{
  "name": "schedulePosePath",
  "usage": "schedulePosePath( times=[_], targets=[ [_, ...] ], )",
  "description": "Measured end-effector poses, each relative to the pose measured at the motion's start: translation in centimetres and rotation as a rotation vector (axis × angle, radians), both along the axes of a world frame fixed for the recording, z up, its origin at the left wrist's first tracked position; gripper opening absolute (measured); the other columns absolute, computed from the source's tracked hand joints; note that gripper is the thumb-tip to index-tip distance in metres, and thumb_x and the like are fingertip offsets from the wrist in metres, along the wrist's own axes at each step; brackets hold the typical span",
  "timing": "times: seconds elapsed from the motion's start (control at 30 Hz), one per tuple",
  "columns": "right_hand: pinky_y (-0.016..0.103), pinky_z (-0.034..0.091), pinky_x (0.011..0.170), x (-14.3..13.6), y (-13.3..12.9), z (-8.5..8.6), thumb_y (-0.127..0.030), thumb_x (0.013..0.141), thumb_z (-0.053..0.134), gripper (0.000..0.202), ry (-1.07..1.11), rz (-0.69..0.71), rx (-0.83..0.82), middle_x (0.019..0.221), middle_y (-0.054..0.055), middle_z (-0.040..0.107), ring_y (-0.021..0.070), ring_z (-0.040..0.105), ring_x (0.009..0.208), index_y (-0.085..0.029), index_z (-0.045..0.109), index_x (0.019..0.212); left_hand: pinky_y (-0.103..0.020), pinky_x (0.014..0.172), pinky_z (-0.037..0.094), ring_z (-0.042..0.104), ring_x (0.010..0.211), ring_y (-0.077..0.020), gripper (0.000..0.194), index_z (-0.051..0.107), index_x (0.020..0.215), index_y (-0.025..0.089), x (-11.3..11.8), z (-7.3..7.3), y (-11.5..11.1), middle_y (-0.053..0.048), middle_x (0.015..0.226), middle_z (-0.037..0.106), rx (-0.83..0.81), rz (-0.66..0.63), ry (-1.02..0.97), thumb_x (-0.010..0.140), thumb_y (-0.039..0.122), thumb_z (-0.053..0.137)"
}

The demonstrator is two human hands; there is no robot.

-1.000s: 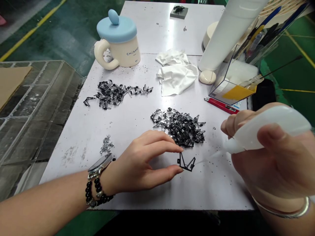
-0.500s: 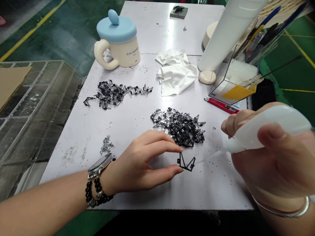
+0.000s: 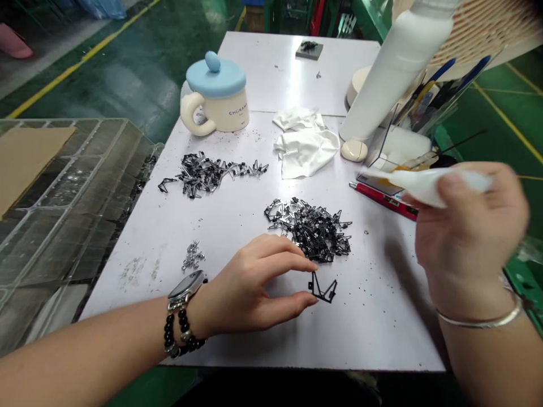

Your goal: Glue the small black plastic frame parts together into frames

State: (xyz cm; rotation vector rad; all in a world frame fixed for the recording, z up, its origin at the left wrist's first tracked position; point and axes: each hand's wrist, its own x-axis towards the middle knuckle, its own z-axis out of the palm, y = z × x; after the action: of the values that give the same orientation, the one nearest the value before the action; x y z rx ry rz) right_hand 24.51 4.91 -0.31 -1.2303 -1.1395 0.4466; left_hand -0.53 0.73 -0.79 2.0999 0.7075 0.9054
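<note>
Between thumb and forefinger, my left hand holds a small black angular clip by its left side, just above the white table. A pile of similar black parts lies right behind it. My right hand is raised at the right, wrapped round a white squeeze bottle whose thin nozzle points left, over the red cutter. Farther back on the left lies a second pile of black parts. Small silver pieces sit near my left wrist.
A blue-lidded mug stands at the back left, with white cloths to its right. At the right are a tall white bottle, a cream round object and a clear tool holder. A grey block is far back.
My right hand has lifted the squeeze bottle up and away from the black clip, towards the tool holder. My left hand still holds the clip. The view has shifted slightly.
</note>
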Motion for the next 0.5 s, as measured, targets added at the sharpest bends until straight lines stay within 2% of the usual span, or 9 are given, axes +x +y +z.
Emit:
schedulePosePath(
  times=[0.1, 0.17, 0.33, 0.43, 0.5],
  targets=[
    [0.027, 0.038, 0.052, 0.3, 0.9, -1.2, -0.026, 0.064, 0.073, 0.028, -0.159, 0.074, -0.182, 0.062, -0.004, 0.044, 0.0092, 0.043, 0.053, -0.021, 0.047, 0.074, -0.035, 0.076, 0.054, 0.062, 0.084, -0.0202, 0.024, 0.064, 0.098, 0.012, 0.0, -0.3, -0.2, -0.012, 0.091, 0.066, 0.011, -0.010, 0.000, 0.077, 0.022, 0.069],
    [0.027, 0.040, 0.053, 0.2, 1.5, -2.0, -0.022, 0.061, 0.075, 0.034, -0.239, 0.111, -0.256, 0.058, -0.006, 0.045, 0.0103, 0.045, 0.053, -0.022, 0.045, 0.077, -0.035, 0.077, 0.053, 0.061, 0.085, -0.0204, 0.024, 0.064, 0.099, 0.013, 0.1, -0.4, -0.6, -0.011, 0.092, 0.066, 0.018, -0.028, 0.018, 0.078, 0.023, 0.069],
    [0.035, 0.052, 0.067, -0.5, 2.4, -3.5, -0.026, 0.061, 0.075, 0.042, -0.397, 0.122, -0.309, 0.075, -0.001, 0.057, 0.0181, 0.062, 0.071, -0.024, 0.042, 0.087, -0.033, 0.076, 0.050, 0.061, 0.082, -0.0192, 0.025, 0.064, 0.098, 0.013, 0.5, -0.9, -1.7, -0.009, 0.090, 0.067, 0.081, -0.114, 0.037, 0.078, 0.029, 0.068],
    [0.039, 0.053, 0.070, -0.9, 1.8, -3.0, -0.030, 0.059, 0.077, 0.050, -0.479, 0.103, -0.277, 0.086, 0.004, 0.061, 0.0223, 0.064, 0.078, -0.024, 0.043, 0.095, -0.032, 0.073, 0.049, 0.062, 0.077, -0.0178, 0.026, 0.065, 0.094, 0.012, 0.8, -1.4, -2.0, -0.008, 0.086, 0.068, 0.171, -0.142, 0.010, 0.079, 0.032, 0.067],
    [0.041, 0.050, 0.070, -1.2, 0.9, -2.0, -0.031, 0.059, 0.077, 0.052, -0.521, 0.023, -0.205, 0.094, 0.008, 0.061, 0.0240, 0.062, 0.079, -0.024, 0.044, 0.098, -0.032, 0.070, 0.048, 0.063, 0.075, -0.0169, 0.026, 0.066, 0.091, 0.012, 0.9, -1.7, -2.0, -0.006, 0.083, 0.068, 0.220, -0.169, 0.000, 0.079, 0.035, 0.065]
  ],
)
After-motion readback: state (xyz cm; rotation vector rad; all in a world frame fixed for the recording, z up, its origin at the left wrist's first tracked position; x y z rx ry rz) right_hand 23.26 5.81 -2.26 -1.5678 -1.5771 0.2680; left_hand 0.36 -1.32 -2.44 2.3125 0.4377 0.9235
